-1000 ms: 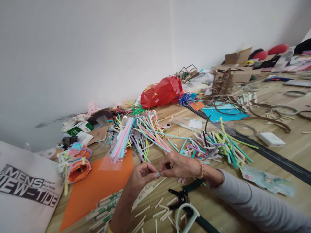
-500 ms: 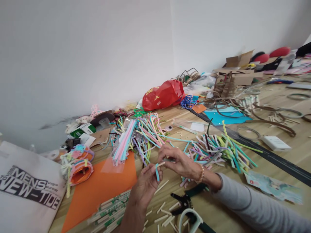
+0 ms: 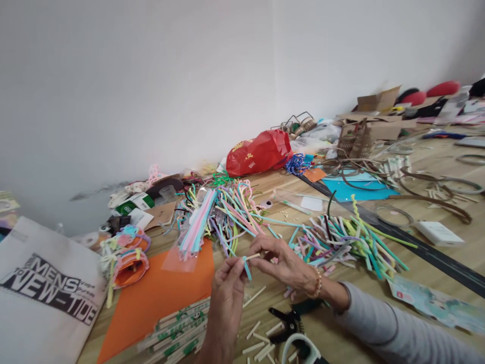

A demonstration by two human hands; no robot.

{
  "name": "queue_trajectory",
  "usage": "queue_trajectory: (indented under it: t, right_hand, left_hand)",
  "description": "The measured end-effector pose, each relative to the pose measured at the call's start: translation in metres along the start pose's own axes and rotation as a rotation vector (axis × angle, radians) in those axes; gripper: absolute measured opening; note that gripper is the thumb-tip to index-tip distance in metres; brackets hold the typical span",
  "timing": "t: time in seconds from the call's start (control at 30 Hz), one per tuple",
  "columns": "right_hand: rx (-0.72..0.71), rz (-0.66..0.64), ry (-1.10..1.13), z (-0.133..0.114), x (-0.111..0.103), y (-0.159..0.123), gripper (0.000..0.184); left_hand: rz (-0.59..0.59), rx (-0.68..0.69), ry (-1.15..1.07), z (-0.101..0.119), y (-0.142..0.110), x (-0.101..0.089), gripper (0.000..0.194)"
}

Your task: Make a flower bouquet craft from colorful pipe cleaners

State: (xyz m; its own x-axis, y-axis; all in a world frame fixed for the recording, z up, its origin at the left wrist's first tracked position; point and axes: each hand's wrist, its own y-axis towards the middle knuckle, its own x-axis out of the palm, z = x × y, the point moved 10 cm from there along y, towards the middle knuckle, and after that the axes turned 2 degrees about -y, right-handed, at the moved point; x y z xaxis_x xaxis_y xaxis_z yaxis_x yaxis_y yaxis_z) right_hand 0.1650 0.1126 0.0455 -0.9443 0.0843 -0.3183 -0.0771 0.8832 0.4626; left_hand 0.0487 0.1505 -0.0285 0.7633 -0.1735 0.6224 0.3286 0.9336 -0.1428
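Over the desk's [image 3: 473, 227] left corner, a canvas tote bag [image 3: 47, 288] printed "NEW-TIDE" is lying slumped, and just right of it some ring-shaped straw weavings [image 3: 125, 265] are sitting beside a sheet of orange card [image 3: 155, 298]. Pastel drinking straws [image 3: 197, 227] are spilling out of a clear plastic bag [image 3: 176, 260] at the card's far edge, apparently left loose for easy picking. Near the front edge, green-printed straw wrappers [image 3: 176, 328] are lying in a slanted stack.

At the middle of the desk, the left hand [image 3: 228, 290] is rising from the front edge, its fingertips pinching a short teal straw piece [image 3: 247, 269], while the right hand [image 3: 282, 263] is reaching in from a grey sleeve [image 3: 394, 328] and pinching a pale cut stick [image 3: 253, 256]. The hands are almost touching, gripping only at the fingertips, as pieces this small seem to demand. Whether the two pieces are joined is too small to tell. Below them, cut sticks [image 3: 261, 344] are scattering around a black spring clamp [image 3: 288, 323], within easy reach, while a loose heap of coloured straws [image 3: 348, 247] is spreading toward the right.
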Motion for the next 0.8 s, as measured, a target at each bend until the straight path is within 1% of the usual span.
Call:
queue_trajectory:
  t: [0.1,0.17,0.3,0.37,0.53,0.63,0.7,0.8]
  right_hand:
    - [0.048,-0.008,0.049,0.005,0.002,-0.001,0.021]
    - [0.046,-0.001,0.051,0.004,0.001,0.000,0.022]
    - [-0.009,0.006,-0.022,-0.004,-0.002,0.000,0.020]
    - [-0.040,0.013,-0.065,-0.008,-0.002,0.000,0.019]
    - [-0.063,0.047,-0.120,-0.012,-0.002,-0.001,0.017]
    - [-0.056,0.066,-0.130,-0.012,-0.003,-0.002,0.018]
    - [-0.016,0.076,-0.127,-0.007,-0.003,-0.002,0.019]
    - [0.119,0.073,-0.024,0.009,0.000,-0.004,0.024]
  left_hand:
    - [0.033,0.131,0.176,0.013,-0.002,-0.001,0.018]
    - [0.038,0.176,0.267,0.019,-0.005,0.001,0.017]
    - [0.003,0.167,0.388,0.023,-0.006,0.007,0.026]
    - [-0.017,0.149,0.427,0.022,-0.005,0.008,0.027]
    - [0.002,0.123,0.401,0.017,0.000,-0.003,0.024]
    - [-0.001,0.090,0.374,0.012,0.001,-0.004,0.024]
    - [-0.002,0.085,0.371,0.012,0.001,-0.002,0.024]
    - [0.016,0.104,0.373,0.016,-0.001,0.000,0.021]
